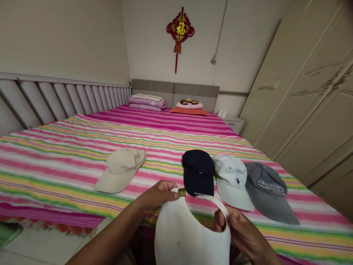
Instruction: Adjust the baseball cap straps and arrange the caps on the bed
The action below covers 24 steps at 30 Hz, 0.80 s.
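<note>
A white cap [190, 239] is held between my two hands at the near edge of the bed, its back opening and strap facing up. My left hand [158, 197] pinches the strap end beside a brass-coloured buckle [182, 192]. On the other side, my right hand [241, 224] grips the strap near the opening's right edge. Just beyond lies a navy cap [198, 169]. A pale blue cap [231, 180] with a small dark logo touches it, and a grey cap [266, 191] with lettering adjoins that one. Farther left rests a beige cap [121, 169], apart from the others.
The caps lie on a striped bedspread [82, 147]. Folded bedding [147, 102] and a pillow stack [190, 106] sit by the headboard [154, 86]. A slatted rail [71, 95] runs along the left; a wardrobe [298, 95] and a nightstand [233, 123] stand right.
</note>
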Each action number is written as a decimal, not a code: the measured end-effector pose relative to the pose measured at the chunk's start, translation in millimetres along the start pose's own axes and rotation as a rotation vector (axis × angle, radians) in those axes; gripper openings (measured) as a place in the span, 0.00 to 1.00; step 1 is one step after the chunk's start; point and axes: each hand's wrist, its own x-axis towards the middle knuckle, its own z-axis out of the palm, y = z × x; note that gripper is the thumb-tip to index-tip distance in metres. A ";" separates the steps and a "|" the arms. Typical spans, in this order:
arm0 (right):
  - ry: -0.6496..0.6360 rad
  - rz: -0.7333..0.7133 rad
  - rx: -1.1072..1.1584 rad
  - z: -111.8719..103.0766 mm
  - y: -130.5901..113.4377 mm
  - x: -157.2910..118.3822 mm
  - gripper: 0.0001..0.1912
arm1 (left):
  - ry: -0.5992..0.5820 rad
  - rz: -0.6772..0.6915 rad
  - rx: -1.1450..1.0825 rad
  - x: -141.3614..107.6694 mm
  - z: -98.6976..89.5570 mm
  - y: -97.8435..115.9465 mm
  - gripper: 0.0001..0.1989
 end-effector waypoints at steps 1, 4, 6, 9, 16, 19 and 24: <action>0.005 -0.016 -0.018 4.3 -2.9 0.9 0.17 | 0.005 0.001 -0.008 1.0 1.3 -0.7 0.12; 0.053 -0.060 -0.039 16.8 -9.4 3.2 0.14 | 0.017 0.014 0.003 4.3 4.6 -1.1 0.13; 0.091 -0.092 -0.022 23.0 -12.8 4.8 0.13 | 0.026 0.028 0.016 5.8 7.1 -0.1 0.13; 0.138 -0.115 -0.022 28.6 -17.6 7.8 0.14 | 0.027 0.039 0.058 6.6 11.3 2.0 0.13; 0.244 -0.067 -0.140 34.0 -24.3 13.6 0.13 | 0.020 0.180 0.090 8.4 21.4 5.3 0.14; 0.277 -0.043 -0.186 38.4 -23.1 18.2 0.15 | 0.030 0.182 0.106 11.0 27.4 3.6 0.11; 0.298 -0.029 -0.215 47.5 -15.7 28.8 0.18 | 0.003 0.184 0.118 17.1 36.8 -3.8 0.11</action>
